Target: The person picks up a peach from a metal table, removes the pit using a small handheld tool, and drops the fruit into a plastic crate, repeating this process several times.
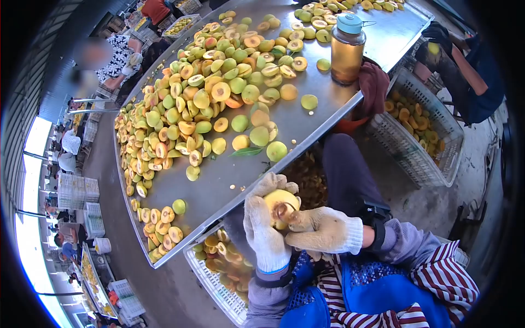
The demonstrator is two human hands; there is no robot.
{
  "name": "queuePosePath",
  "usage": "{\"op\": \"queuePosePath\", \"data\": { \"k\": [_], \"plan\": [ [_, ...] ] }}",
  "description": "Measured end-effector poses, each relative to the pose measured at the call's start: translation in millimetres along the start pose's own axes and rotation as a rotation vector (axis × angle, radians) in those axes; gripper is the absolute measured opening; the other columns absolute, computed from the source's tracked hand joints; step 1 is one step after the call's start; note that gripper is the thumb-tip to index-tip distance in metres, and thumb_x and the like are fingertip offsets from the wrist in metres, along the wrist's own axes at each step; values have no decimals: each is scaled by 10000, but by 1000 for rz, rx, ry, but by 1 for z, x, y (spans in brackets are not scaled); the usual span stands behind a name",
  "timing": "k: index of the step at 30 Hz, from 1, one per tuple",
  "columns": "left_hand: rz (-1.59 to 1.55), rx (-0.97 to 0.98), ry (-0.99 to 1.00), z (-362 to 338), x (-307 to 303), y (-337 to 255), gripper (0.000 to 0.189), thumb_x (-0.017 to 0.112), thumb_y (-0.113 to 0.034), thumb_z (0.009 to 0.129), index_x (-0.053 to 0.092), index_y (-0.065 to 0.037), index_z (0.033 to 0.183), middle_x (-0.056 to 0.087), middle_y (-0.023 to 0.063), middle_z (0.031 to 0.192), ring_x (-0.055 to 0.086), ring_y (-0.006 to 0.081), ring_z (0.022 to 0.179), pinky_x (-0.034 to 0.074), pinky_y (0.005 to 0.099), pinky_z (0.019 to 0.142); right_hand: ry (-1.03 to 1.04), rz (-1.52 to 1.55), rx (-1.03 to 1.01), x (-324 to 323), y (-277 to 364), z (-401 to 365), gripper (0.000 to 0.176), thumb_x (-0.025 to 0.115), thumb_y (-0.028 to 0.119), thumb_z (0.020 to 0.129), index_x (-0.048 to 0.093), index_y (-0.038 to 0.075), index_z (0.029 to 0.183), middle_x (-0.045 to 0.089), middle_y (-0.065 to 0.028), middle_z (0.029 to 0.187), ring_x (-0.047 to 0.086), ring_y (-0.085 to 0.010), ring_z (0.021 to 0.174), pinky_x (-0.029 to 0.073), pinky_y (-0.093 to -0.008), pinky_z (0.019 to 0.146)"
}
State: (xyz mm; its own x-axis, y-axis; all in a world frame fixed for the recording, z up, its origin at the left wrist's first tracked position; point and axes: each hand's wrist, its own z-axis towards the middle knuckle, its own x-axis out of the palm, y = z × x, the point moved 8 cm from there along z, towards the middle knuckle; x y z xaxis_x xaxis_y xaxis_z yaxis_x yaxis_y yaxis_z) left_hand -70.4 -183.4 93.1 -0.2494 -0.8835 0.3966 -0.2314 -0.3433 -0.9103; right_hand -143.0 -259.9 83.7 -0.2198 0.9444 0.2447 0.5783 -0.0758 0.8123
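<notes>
My left hand [265, 229], in a white knit glove, is wrapped around a halved yellow peach [280, 203] with its cut face and brown pit showing. My right hand [322, 229], also gloved, presses against the pit area; a small tool may be in it, but I cannot see it clearly. Both hands are held just below the near edge of the steel table [229, 186], over my lap. A large heap of whole green peaches and cut halves [202, 104] covers the table.
A jar of amber liquid with a teal lid [347, 49] stands on the table beside a dark red cloth [374, 85]. White crates with fruit pieces sit at right [421, 128] and below the table [219, 273]. Other workers sit at the far left [117, 54] and top right [470, 71].
</notes>
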Motion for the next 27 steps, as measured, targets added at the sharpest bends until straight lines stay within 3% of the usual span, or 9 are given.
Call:
{"op": "queuePosePath", "data": {
  "k": [2, 5, 7, 8, 14, 20, 23, 26, 27],
  "plan": [
    [-50, -9, -51, 7, -13, 5, 592, 492, -517, 976, 524, -11, 1281, 590, 159, 1184, 627, 287, 1012, 575, 411, 799, -163, -177, -434, -2, 2, 5, 311, 601, 349, 941, 639, 56, 1037, 612, -15, 625, 600, -107, 518, 487, -241, 486],
    [-79, -6, -39, 5, -12, 4, 585, 466, -511, 989, 535, 0, 1265, 591, 165, 1175, 628, 294, 997, 577, 405, 775, -153, -154, -377, -3, 4, 5, 296, 616, 314, 945, 658, 106, 1151, 658, 1, 709, 617, -81, 593, 509, -230, 564],
    [-20, 64, 3, 0, -9, 1, 588, 460, -509, 992, 531, 5, 1268, 589, 171, 1176, 627, 299, 993, 576, 402, 771, -56, -57, -41, -3, -12, 5, 278, 619, 318, 943, 669, 111, 1122, 661, 3, 718, 614, -75, 601, 509, -229, 566],
    [-40, 66, 8, -1, -10, 2, 587, 455, -502, 995, 532, 14, 1266, 588, 178, 1176, 625, 299, 989, 570, 396, 779, -61, -41, -188, -1, -11, 9, 279, 605, 325, 947, 676, 99, 1093, 654, 1, 689, 609, -76, 558, 500, -233, 524],
    [116, 299, -27, -11, -1, -11, 571, 450, -481, 1005, 540, 23, 1257, 595, 178, 1177, 624, 285, 984, 559, 381, 786, -87, 18, -168, 3, -8, 11, 288, 601, 354, 943, 675, 86, 1020, 611, 2, 615, 582, -91, 489, 470, -232, 463],
    [187, 330, 142, -10, 4, -20, 520, 424, -415, 1026, 536, 25, 1279, 583, 184, 1187, 625, 285, 970, 535, 398, 839, 231, 158, 98, 18, -13, 4, 275, 605, 350, 937, 656, 81, 903, 593, -30, 590, 552, -119, 448, 411, -241, 397],
    [419, 617, 182, -14, 15, -41, 502, 423, -394, 1029, 540, 29, 1274, 595, 187, 1164, 628, 278, 953, 522, 413, 844, 327, 272, 156, 19, -23, 4, 271, 616, 332, 929, 633, 76, 842, 585, -42, 584, 534, -122, 424, 392, -247, 368],
    [591, 778, 243, -16, 24, -45, 493, 411, -383, 1032, 552, 39, 1246, 596, 198, 1154, 632, 276, 927, 518, 418, 827, 411, 392, 120, 18, -21, 3, 282, 623, 307, 934, 638, 34, 867, 593, -83, 587, 551, -158, 424, 421, -256, 360],
    [536, 649, 287, -9, 22, -40, 493, 412, -383, 1032, 555, 42, 1237, 592, 202, 1159, 634, 278, 923, 517, 417, 829, 439, 433, 111, 17, -21, 2, 286, 625, 299, 936, 639, 20, 875, 596, -97, 588, 557, -170, 424, 431, -260, 357]
  ]
}}
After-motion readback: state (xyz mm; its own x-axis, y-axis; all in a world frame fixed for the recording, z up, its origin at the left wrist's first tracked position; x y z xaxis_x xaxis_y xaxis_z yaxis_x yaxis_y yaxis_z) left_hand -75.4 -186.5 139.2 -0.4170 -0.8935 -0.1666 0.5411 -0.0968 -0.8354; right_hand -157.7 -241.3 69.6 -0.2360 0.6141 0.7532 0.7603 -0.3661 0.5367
